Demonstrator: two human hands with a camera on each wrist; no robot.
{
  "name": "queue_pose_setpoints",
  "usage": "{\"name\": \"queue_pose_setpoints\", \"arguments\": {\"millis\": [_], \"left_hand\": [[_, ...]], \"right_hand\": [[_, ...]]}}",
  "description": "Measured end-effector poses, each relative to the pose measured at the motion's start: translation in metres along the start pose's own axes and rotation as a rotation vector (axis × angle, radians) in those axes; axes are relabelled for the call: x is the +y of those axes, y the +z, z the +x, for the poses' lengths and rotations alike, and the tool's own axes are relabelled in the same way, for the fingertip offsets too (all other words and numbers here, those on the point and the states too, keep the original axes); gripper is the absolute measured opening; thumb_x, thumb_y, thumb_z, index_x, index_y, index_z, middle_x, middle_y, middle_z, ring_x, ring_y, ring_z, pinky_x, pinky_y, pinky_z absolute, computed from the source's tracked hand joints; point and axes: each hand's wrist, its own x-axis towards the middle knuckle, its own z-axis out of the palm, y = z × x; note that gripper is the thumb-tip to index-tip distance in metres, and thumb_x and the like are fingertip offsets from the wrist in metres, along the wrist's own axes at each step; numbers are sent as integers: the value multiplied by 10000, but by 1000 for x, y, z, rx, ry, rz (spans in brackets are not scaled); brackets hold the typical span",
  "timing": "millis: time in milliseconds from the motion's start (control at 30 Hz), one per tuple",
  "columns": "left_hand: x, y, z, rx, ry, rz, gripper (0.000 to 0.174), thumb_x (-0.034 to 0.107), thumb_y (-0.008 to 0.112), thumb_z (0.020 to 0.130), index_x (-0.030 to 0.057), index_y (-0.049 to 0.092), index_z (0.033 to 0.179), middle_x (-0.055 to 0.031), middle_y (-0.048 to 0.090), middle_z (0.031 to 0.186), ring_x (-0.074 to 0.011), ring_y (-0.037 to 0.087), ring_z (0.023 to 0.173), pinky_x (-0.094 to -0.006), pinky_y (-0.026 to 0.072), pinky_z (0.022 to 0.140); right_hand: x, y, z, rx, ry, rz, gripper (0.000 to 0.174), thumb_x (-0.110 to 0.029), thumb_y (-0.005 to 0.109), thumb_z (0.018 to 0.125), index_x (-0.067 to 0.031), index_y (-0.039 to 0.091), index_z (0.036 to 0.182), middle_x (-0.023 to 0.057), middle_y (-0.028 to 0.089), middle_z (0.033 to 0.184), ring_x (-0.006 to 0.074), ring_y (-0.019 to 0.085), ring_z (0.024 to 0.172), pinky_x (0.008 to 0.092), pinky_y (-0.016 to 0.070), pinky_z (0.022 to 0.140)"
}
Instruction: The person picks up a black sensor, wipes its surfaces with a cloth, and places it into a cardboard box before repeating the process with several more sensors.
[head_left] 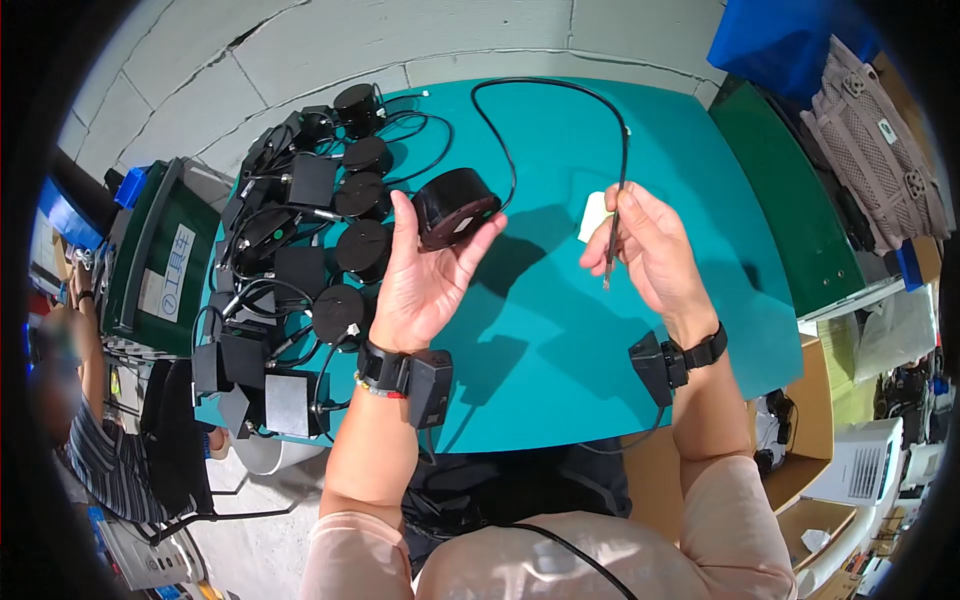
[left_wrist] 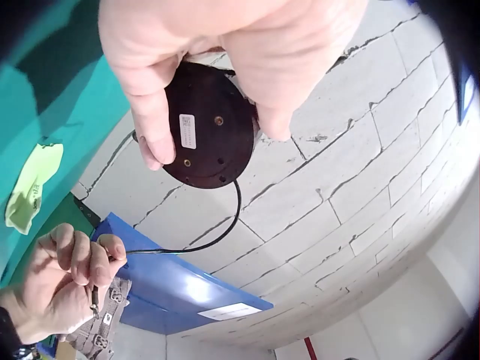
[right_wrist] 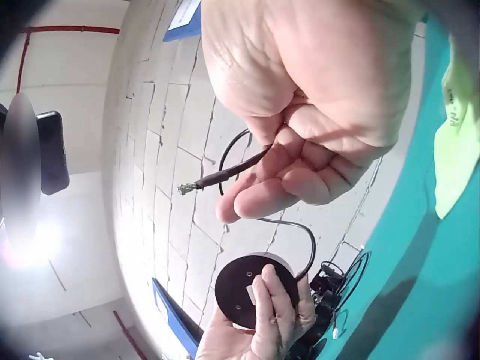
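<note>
My left hand [head_left: 425, 290] holds a round black device [head_left: 455, 200] between thumb and fingers, tilted above the teal table. In the left wrist view, the flat underside of the device [left_wrist: 211, 124] shows a small white label and screw holes. A black cable [head_left: 570, 84] runs from the device in a wide loop to my right hand [head_left: 655, 245], which pinches it close to its end. The bare cable end [right_wrist: 187, 188] points out past the fingers in the right wrist view, with frayed metal showing.
Several black round and square devices [head_left: 362, 250] with tangled cables cover the table's left side. A pale yellow-green paper [head_left: 595, 216] lies behind my right hand. A green cabinet with a label [head_left: 165, 285] stands left; a grey mesh bag [head_left: 870, 140] is at the right. A person in a striped top [head_left: 110, 465] is at far left.
</note>
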Motion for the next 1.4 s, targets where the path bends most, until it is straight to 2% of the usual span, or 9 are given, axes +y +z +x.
{"name": "queue_pose_setpoints", "arguments": {"millis": [100, 233, 333, 633, 967, 1167, 1300, 1367, 1400], "left_hand": [[-1, 0, -3, 43, 8, 247, 837, 664, 491, 766, -27, 416, 1234, -193, 500, 1171, -317, 542, 1060, -376, 503, 899], [-3, 3, -3, 21, -7, 299, 881, 730, 393, 764, -9, 421, 1242, -197, 525, 1162, -308, 572, 1027, -367, 520, 859], [-2, 2, -4, -129, -162, 179, 961, 791, 295, 742, -22, 413, 1242, -253, 546, 1146, -356, 617, 955, -416, 543, 784], [-4, 4, -4, -147, -274, 89, 936, 764, 288, 768, -9, 350, 1292, -306, 505, 1171, -378, 615, 949, -438, 551, 764], [-9, -1, -5, -215, -175, 331, 955, 777, 278, 746, 19, 359, 1322, -228, 482, 1255, -367, 550, 1076, -417, 529, 824], [-11, 4, -7, -363, -267, -81, 1011, 800, 377, 710, -34, 384, 1280, -251, 417, 1299, -416, 543, 1066, -492, 516, 822], [-4, 3, -5, -352, -286, -252, 868, 665, 419, 815, -103, 416, 1220, -255, 391, 1324, -429, 527, 1081, -500, 491, 868], [-1, 5, -7, -276, -255, -391, 1092, 792, 394, 716, -137, 290, 1281, -335, 316, 1330, -474, 483, 1109, -515, 448, 921], [-1, 4, -7, -284, -263, -396, 1076, 778, 418, 721, -139, 308, 1273, -342, 319, 1323, -469, 479, 1116, -520, 428, 942]], "right_hand": [[4, -1, 2, -22, -39, -18, 241, -292, 380, 975, -76, 463, 907, 148, 650, 723, 129, 575, 565, 223, 410, 516], [1, 0, 0, -34, -35, 2, 215, -263, 419, 964, -67, 482, 903, 137, 651, 803, 119, 587, 583, 225, 423, 518], [-4, 6, -4, -38, -14, 19, 184, -231, 458, 950, -53, 494, 919, 127, 631, 869, 130, 605, 608, 238, 452, 530], [1, 6, -3, -39, -44, 93, 160, -211, 454, 949, -56, 495, 951, 107, 599, 848, 167, 627, 647, 264, 486, 567], [9, 9, -1, 8, -116, 48, 207, -206, 470, 948, -6, 510, 981, 127, 609, 896, 191, 644, 724, 284, 519, 633], [17, 22, -6, -89, 32, -60, 152, -161, 580, 892, -14, 547, 870, 64, 613, 790, 146, 639, 673, 254, 521, 589], [18, 26, -7, -50, 34, -231, 155, -157, 613, 868, -22, 551, 826, 27, 591, 744, 103, 621, 656, 218, 482, 548], [17, 27, -8, -40, 42, -279, 158, -157, 619, 862, -21, 550, 819, 21, 585, 725, 94, 612, 638, 213, 471, 538], [17, 27, -8, -29, 48, -331, 163, -157, 625, 856, -20, 549, 813, 16, 580, 705, 85, 603, 621, 208, 460, 528]]}}
